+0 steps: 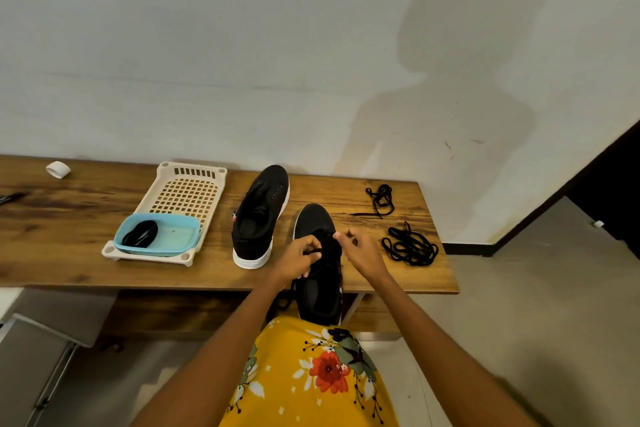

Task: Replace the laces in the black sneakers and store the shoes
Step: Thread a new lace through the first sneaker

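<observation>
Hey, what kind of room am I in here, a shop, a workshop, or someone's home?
Most likely a plain room in a home, not a shop. A wooden table stands against a bare pale wall, holding household bits: a cream plastic basket, a blue tub and loose black laces. The floor looks tiled.

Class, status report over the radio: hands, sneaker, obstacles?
Left hand and right hand both pinching lace at near sneaker. Far sneaker unlaced. Nothing blocking.
</observation>
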